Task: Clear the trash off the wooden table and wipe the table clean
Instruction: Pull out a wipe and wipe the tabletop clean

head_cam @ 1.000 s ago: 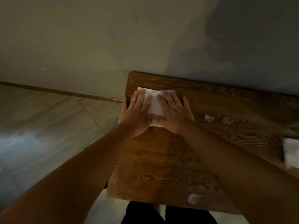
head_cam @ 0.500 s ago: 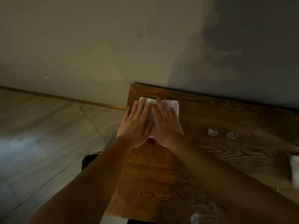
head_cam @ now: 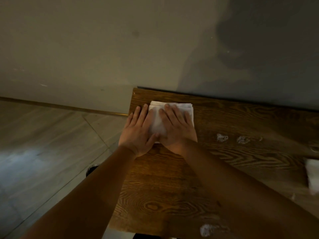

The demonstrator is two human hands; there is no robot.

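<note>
The person is wiping, by the look of it: both hands are pressing a folded white cloth (head_cam: 156, 121) flat against the wooden table (head_cam: 172, 187) at its far left corner, close to the wall. The left hand (head_cam: 138, 133) is lying with fingers straight and spread, part on the cloth's left edge and part on bare wood. The right hand (head_cam: 176, 126) is lying flat over the cloth's right half, fingers straight too. Neither hand is pinching anything.

The cloth is showing as a neat, squared pad with layered edges, pale and seemingly unsoiled.

The trash is not yet cleared. Two small white crumpled scraps (head_cam: 222, 137) are sitting right of the hands, another white scrap (head_cam: 206, 230) is lying near the front edge, and a blurred white item (head_cam: 313, 176) is showing at the right border. The next move is probably calling for steady downward pressure while sweeping the pad rightward toward those scraps.
</note>
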